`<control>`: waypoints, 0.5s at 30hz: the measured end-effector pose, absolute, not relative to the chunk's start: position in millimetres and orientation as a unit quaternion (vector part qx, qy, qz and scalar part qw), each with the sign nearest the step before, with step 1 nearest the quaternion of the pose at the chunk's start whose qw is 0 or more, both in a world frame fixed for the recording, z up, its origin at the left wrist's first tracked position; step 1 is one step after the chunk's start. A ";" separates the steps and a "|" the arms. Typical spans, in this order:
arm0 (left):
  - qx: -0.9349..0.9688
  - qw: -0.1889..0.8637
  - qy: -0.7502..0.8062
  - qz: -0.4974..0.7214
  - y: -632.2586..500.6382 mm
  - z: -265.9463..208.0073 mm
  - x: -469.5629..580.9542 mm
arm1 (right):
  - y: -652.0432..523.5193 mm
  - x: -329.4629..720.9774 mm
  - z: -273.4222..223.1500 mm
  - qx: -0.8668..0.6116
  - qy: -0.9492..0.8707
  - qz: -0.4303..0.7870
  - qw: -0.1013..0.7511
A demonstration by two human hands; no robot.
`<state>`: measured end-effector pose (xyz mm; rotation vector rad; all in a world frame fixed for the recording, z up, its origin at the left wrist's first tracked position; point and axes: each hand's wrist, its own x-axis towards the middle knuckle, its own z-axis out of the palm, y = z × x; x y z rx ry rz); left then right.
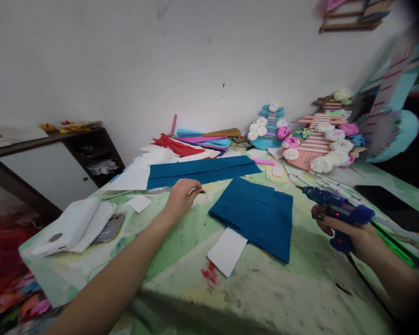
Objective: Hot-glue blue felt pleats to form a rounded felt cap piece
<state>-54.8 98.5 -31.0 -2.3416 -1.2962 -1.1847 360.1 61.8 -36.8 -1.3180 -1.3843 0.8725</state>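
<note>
My right hand (345, 232) is wrapped round a blue hot glue gun (338, 204), its nozzle pointing left and a red light lit on its side. My left hand (184, 196) hovers over the table with its fingers pinched together; what they hold, if anything, is too small to make out. Between my hands lies a folded dark blue sheet (256, 216), fabric or paper, with a white card strip (226, 251) sticking out from under its near edge. Behind my left hand is a long folded blue strip (202, 170).
A phone (394, 204) and markers lie at the right. Flower-covered guitar-shaped decorations (317, 139) stand behind. Coloured sheets (192, 144) are piled at the back. At the left are a white pouch (73, 223), a grey phone (109, 229) and a small white card (138, 203).
</note>
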 end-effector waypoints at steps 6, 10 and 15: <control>-0.849 0.031 -0.396 -0.349 97.9 -36.9 -46.7 | 62.2 357.7 -34.4 -0.516 -0.578 0.406 0.484; -0.875 -0.015 -0.366 -0.317 92.2 -32.8 -42.9 | 63.1 356.7 -35.5 -0.528 -0.585 0.396 0.472; -0.905 -0.062 -0.308 -0.287 84.3 -33.0 -34.3 | 62.8 346.5 -40.6 -0.580 -0.625 0.356 0.383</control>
